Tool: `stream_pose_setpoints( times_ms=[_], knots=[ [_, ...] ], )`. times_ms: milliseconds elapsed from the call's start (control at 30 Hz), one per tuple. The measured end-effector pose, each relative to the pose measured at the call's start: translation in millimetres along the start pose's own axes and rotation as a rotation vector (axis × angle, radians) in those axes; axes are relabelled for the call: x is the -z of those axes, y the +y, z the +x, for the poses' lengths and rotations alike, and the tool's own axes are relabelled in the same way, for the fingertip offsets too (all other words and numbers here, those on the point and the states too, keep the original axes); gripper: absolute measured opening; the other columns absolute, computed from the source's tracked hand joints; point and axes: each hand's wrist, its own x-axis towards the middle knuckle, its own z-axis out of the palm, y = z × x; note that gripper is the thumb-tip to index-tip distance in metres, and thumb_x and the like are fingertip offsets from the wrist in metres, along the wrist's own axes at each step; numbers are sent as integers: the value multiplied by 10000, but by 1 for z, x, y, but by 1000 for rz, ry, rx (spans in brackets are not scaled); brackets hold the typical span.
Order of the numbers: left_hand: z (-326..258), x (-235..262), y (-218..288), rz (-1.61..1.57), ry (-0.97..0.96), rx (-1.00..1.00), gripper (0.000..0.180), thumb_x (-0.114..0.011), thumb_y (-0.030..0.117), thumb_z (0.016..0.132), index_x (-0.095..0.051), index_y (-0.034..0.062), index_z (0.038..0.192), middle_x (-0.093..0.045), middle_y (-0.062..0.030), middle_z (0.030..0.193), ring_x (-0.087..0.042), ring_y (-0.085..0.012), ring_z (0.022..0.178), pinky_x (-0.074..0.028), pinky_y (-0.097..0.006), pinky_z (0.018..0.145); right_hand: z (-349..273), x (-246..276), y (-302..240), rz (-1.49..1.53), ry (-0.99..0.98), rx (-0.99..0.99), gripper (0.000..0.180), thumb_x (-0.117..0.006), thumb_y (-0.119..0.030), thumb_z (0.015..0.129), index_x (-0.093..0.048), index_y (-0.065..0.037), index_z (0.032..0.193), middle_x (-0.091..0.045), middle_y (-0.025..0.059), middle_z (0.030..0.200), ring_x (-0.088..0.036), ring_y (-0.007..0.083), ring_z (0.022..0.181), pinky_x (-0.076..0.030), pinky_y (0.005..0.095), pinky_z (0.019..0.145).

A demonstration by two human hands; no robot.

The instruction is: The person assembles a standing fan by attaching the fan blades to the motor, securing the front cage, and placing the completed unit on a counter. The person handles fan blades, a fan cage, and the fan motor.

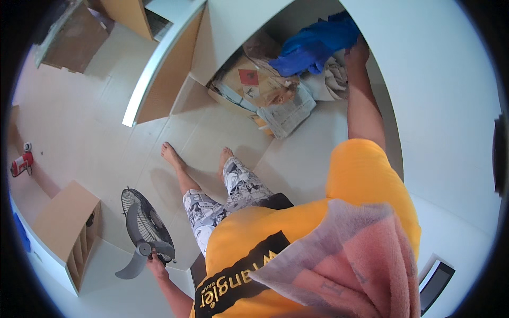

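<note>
My left hand (156, 265) is low on the left, closed on parts of an electric fan. They are a round black wire fan guard (152, 216) and a grey fan blade (130, 267), held together at the blade's side. My right arm reaches up into a recess at the upper right. There my right hand (358, 51) is closed at the end of a crumpled blue sheet (315, 47); whether it is cloth or plastic I cannot tell. The sheet hangs over cardboard and paper, and part of my fingers is hidden.
In the recess lie a cardboard box (233, 82), a folded newspaper (289, 111) and a crumpled beige cloth (333, 79). A wooden panel (169, 69) with a white edge stands beside it. A low wooden cabinet (66, 222) and a red fire extinguisher (22, 165) are at the left.
</note>
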Motion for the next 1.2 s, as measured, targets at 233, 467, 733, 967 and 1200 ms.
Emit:
stream_pose_setpoints(
  times_ms=[233,467,733,967,1200],
  knots=[
    [-4,13,4,172,-33,150,343,-655,218,1039,-643,-11,1294,-693,-59,1203,-609,-169,1086,-474,-344,964,-40,19,138,-639,-340,-200,530,-584,-418,1051,-601,-6,1383,-658,162,1333,-624,293,1239,-473,398,1074],
    [9,-7,33,377,-101,229,321,-679,242,1023,-679,-19,1210,-699,-18,1075,-591,-137,951,-474,-326,851,-260,194,341,-819,-497,-1107,577,-648,-548,988,-612,-120,1373,-664,111,1234,-626,209,1076,-550,372,842],
    [54,-6,-4,394,-134,202,301,-660,224,1031,-662,7,1239,-685,-27,1129,-590,-138,1017,-466,-329,899,-393,256,404,-535,-109,-1531,695,-655,-551,981,-435,-141,1496,-597,161,1325,-605,372,1133,-552,517,953],
    [92,-59,-3,453,-184,156,313,-651,211,1040,-635,13,1282,-675,-53,1204,-591,-162,1082,-455,-341,959,-372,244,516,-544,126,-1381,777,-671,-585,946,-403,-150,1531,-470,161,1449,-485,361,1243,-499,573,991],
    [100,-97,23,606,-111,159,363,-615,273,1061,-629,-24,1270,-664,-52,1172,-574,-158,1043,-452,-329,950,-303,167,590,-321,52,-1262,840,-722,-510,929,-360,-130,1585,-389,136,1609,-386,384,1444,-387,607,1107]
  ],
)
